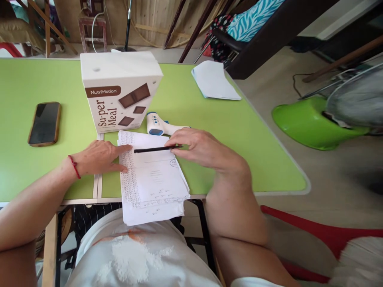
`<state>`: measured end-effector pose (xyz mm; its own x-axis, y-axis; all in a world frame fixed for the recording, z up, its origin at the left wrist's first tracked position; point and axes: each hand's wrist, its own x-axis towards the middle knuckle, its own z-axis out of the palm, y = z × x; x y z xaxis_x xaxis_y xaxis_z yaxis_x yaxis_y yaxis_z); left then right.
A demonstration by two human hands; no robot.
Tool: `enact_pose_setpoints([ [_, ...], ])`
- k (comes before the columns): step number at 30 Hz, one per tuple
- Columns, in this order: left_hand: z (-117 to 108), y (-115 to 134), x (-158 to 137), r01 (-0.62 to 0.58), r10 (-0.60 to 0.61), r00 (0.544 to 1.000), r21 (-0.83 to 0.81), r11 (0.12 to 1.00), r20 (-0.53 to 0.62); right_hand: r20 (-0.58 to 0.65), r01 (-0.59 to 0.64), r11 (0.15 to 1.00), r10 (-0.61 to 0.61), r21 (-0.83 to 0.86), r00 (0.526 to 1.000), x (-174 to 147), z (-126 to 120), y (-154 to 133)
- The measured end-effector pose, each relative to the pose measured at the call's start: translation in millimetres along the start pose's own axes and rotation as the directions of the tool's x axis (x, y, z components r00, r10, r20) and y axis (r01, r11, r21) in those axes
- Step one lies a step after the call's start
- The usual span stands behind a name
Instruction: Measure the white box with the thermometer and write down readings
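A stack of white papers (155, 171) lies at the near table edge and overhangs it, with dense handwriting down its left side and a small round mark at the right. My left hand (103, 157), a red string bracelet at its wrist, rests on the left margin with the index finger and thumb stretched out. Between the fingers of my right hand (197, 147) is a slim black pen (152, 150), held almost level across the upper part of the top sheet. Just beyond the papers lies a white and blue infrared thermometer (161, 124).
A white NutriMotion box (119, 91) stands upright behind the papers. To the left lies a phone (44, 123) on the green table (227, 147). More folded sheets (214, 79) lie at the far right. A green plastic stool (311, 123) and a red chair (305, 225) are on the right.
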<state>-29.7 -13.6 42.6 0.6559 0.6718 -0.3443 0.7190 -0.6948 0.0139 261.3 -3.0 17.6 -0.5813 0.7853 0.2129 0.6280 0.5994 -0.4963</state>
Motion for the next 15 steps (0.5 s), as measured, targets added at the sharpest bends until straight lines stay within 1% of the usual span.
enact_pose_setpoints([
  [4,-0.7,-2.6,0.2,-0.011,0.011,1.000,0.003,1.000,-0.021,0.085,-0.001,0.998,0.007,-0.068,0.996,-0.3,5.1,11.3],
  [6,-1.1,-4.4,-0.6,-0.018,0.016,0.999,-0.033,0.999,-0.043,0.105,-0.004,0.997,0.013,-0.081,0.994,0.6,6.8,12.3],
  [7,-1.3,-5.2,-1.4,-0.032,0.026,0.996,-0.073,0.997,-0.083,0.111,-0.009,0.997,0.018,-0.083,0.994,1.1,6.8,11.6],
  [8,-1.7,-6.0,-2.6,-0.058,0.038,0.987,-0.130,0.990,-0.155,0.116,-0.017,0.996,0.027,-0.083,0.993,1.6,6.3,10.3],
  [9,-2.2,-6.7,-4.2,-0.097,0.041,0.961,-0.195,0.976,-0.272,0.119,-0.032,0.997,0.041,-0.076,0.992,2.0,5.4,8.8],
  [10,-2.7,-7.6,-5.9,-0.144,0.023,0.904,-0.254,0.956,-0.426,0.111,-0.056,0.997,0.063,-0.060,0.992,2.5,4.4,7.3],
  [11,-3.3,-8.7,-7.7,-0.190,-0.026,0.796,-0.291,0.938,-0.604,0.082,-0.091,0.995,0.094,-0.035,0.992,3.1,3.6,6.2],
  [12,-3.9,-10.4,-9.4,-0.214,-0.106,0.637,-0.307,0.927,-0.764,0.024,-0.132,0.991,0.132,-0.009,0.991,4.0,3.3,5.9],
  [13,-4.4,-12.9,-10.7,-0.201,-0.200,0.459,-0.321,0.926,-0.866,-0.064,-0.174,0.985,0.174,0.008,0.983,5.2,3.8,6.6],
  [14,-4.7,-16.3,-11.5,-0.155,-0.292,0.303,-0.350,0.924,-0.907,-0.170,-0.213,0.977,0.212,0.009,0.963,6.9,5.3,8.5],
  [15,-4.6,-20.7,-11.4,-0.092,-0.374,0.203,-0.398,0.913,-0.905,-0.275,-0.252,0.968,0.240,-0.008,0.931,9.1,7.8,11.4],
])
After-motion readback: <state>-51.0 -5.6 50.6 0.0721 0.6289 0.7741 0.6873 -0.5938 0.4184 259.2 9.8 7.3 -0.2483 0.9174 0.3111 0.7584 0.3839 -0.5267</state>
